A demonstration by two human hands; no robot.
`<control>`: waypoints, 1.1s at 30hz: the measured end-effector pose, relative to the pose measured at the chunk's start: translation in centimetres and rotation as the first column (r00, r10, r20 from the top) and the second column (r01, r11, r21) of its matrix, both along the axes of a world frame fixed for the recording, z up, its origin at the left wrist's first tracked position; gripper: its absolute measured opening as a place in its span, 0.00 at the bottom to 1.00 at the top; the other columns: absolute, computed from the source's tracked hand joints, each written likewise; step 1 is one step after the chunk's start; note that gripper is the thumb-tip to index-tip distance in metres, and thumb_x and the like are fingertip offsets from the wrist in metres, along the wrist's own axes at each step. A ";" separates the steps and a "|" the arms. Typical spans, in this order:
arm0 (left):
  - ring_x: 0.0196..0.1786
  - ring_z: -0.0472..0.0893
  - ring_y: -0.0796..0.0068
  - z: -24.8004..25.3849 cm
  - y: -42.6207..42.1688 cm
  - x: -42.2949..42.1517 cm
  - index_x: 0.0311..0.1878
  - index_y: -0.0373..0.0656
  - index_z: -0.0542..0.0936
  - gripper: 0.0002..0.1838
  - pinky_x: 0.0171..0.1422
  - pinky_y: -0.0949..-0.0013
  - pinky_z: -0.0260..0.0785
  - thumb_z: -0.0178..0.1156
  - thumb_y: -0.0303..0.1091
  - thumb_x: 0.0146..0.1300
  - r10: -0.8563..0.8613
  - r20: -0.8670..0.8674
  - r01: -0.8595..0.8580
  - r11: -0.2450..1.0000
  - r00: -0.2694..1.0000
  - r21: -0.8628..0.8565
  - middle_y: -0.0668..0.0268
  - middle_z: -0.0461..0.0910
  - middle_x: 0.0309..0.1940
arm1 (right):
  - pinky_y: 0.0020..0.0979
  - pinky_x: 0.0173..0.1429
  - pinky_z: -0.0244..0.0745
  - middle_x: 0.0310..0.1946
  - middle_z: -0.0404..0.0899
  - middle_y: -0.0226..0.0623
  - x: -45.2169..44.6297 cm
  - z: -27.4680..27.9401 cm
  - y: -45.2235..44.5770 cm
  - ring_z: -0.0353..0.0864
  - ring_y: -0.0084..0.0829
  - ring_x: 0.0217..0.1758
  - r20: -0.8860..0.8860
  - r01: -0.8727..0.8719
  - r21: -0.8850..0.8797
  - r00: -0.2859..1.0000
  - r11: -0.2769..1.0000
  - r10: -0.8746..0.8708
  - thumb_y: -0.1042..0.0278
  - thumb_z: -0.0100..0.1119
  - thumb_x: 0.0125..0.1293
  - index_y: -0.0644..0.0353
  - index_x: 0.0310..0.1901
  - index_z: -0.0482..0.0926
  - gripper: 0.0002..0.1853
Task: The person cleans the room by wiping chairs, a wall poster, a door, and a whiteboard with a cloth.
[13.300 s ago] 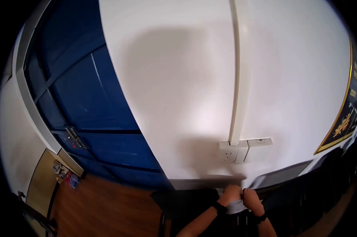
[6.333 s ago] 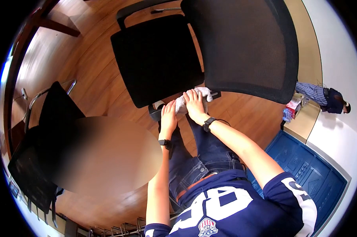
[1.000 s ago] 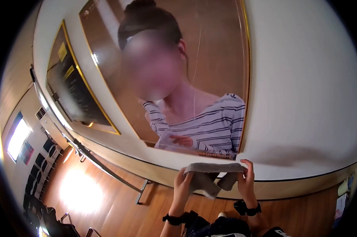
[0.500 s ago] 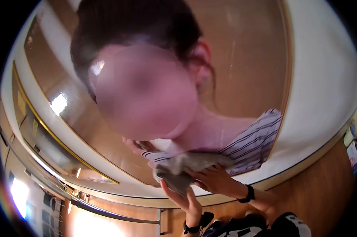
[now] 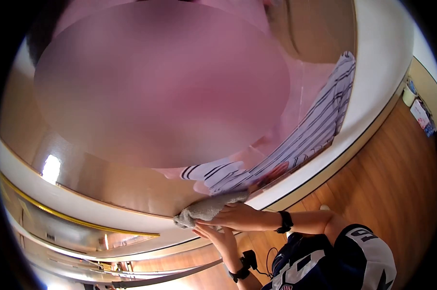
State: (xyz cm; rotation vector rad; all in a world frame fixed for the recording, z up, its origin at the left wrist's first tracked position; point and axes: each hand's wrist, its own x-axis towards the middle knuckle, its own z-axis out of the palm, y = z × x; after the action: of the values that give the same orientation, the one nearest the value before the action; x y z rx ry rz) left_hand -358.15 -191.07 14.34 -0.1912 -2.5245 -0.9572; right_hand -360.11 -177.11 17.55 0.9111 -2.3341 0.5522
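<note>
A grey cloth [image 5: 199, 211] lies bunched along the lower edge of a large glossy picture of a person [image 5: 305, 145]. On top of it presses my right hand [image 5: 240, 216], fingers bent over the fabric, with a black band on the wrist. Just below is my left hand [image 5: 221, 238], its fingers stretched out and close to the cloth's lower edge. Whether the left fingertips touch the cloth, I cannot tell. A black band and a small dark device sit on the left wrist.
White wall border [image 5: 382, 96] surrounds the picture. A yellow-edged frame [image 5: 83, 222] hangs further left, with a metal rail [image 5: 170, 276] below it. Wooden floor [image 5: 373, 193] runs along the wall; a pale cup [image 5: 409, 95] and a small box [image 5: 421, 115] stand at its right.
My view has moved closer to the picture. The cloth, held up in both hands before, is now against the picture's lower edge; my left hand has come away from its fold.
</note>
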 end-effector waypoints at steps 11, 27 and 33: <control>0.72 0.41 0.34 2.5 -0.5 0.1 0.71 0.30 0.44 0.45 0.74 0.42 0.30 0.60 0.36 0.60 -0.361 0.211 0.373 0.928 0.908 -0.014 0.37 0.45 0.70 | 0.31 0.59 0.51 0.46 0.72 0.21 0.7 -1.4 2.6 0.66 0.22 0.55 -0.008 0.271 0.113 0.962 0.956 -0.272 0.54 0.56 0.62 0.33 0.72 0.55 0.36; 0.61 0.60 0.34 0.7 -0.7 -5.2 0.62 0.26 0.60 0.36 0.68 0.32 0.36 0.63 0.36 0.56 -0.584 -0.184 0.549 0.810 0.791 -0.208 0.40 0.64 0.53 | 0.46 0.66 0.55 0.51 0.73 0.40 0.5 -3.0 1.2 0.69 0.40 0.58 -0.095 0.443 -0.126 0.885 0.888 -0.455 0.64 0.67 0.49 0.57 0.65 0.65 0.39; 0.66 0.60 0.40 -2.2 -1.9 -6.3 0.60 0.41 0.71 0.28 0.67 0.34 0.39 0.60 0.40 0.57 -0.610 -0.206 0.556 0.787 0.765 -0.267 0.44 0.66 0.59 | 0.47 0.60 0.62 0.48 0.71 0.50 2.8 -6.1 -2.6 0.69 0.50 0.52 0.184 0.434 -0.249 0.899 0.866 -0.398 0.66 0.67 0.49 0.68 0.64 0.60 0.41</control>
State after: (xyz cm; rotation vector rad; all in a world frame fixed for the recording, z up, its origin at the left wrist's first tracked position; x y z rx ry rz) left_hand -364.48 -193.00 12.13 -1.1584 -2.3047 -0.8133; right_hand -357.30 -179.72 11.42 0.2271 -2.3824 0.7501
